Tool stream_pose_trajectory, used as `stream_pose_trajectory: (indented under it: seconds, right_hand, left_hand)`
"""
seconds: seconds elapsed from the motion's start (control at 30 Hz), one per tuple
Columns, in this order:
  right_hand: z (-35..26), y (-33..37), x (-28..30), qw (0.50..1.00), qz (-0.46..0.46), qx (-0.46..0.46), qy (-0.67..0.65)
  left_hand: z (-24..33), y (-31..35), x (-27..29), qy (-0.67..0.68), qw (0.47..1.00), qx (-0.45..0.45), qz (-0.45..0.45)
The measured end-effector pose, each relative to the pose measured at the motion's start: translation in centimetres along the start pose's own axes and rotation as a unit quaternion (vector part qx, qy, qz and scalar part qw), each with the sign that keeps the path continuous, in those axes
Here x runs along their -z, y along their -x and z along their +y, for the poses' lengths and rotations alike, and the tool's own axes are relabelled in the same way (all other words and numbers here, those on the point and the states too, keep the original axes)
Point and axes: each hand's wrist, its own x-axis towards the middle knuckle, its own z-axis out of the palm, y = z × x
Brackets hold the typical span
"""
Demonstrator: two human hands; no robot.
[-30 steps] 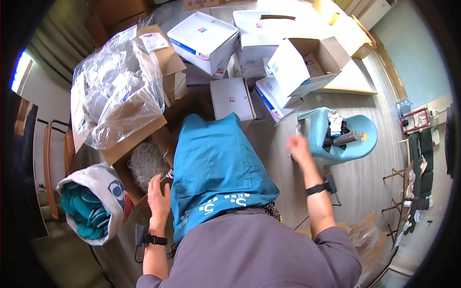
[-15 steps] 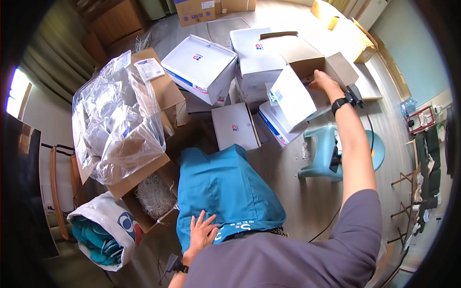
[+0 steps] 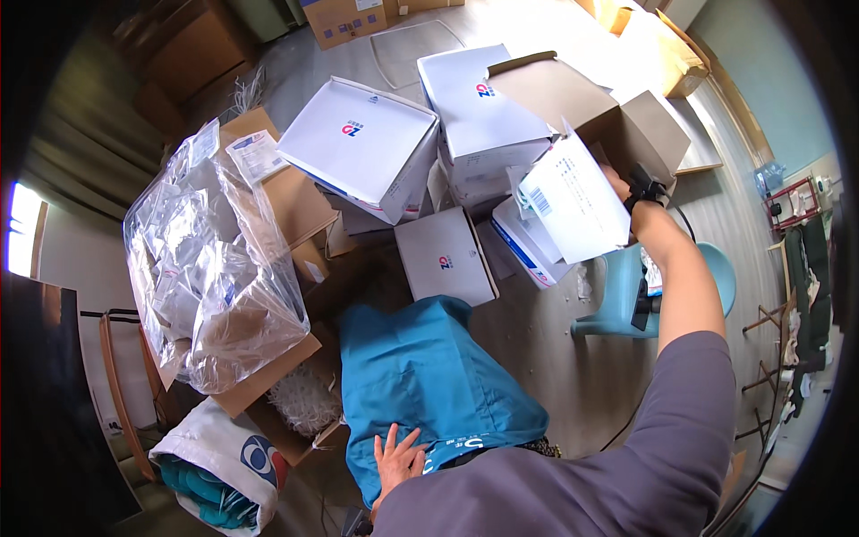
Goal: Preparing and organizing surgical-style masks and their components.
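My left hand [image 3: 398, 456] lies with fingers spread on the teal apron [image 3: 429, 376] across my lap, holding nothing. My right arm stretches far forward. The right hand [image 3: 619, 182] reaches down into an open carton [image 3: 640, 143], white outside and brown inside. A white printed panel [image 3: 573, 201] on the carton's near side hides its fingers, so I cannot see whether they grip anything. Beside that panel, on the left, a bit of clear plastic sticks out. Just below it lies a white box with a blue stripe [image 3: 528, 242].
Closed white boxes [image 3: 358, 139] stand ahead. At left, a large carton holds clear plastic packets [image 3: 210, 268]; a box of shredded filler [image 3: 304, 398] sits below it. A white sack [image 3: 219, 447] of teal pieces is lower left. A light-blue stool [image 3: 613, 295] stands right.
My right hand has gone deeper behind the white panel, which has shifted right and more of its printed face shows. The left hand still rests on the apron. The whole view has shifted slightly.
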Motion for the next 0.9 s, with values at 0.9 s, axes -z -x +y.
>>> stream_pose_trajectory:
  seconds: [0.9]
  right_hand:
    - [-23.9, 31.9, 12.4, 0.82, 0.21, 0.373, -0.379]
  left_hand:
    - [1.4, 1.0, 5.7, 0.095, 0.976, -0.094, 0.169]
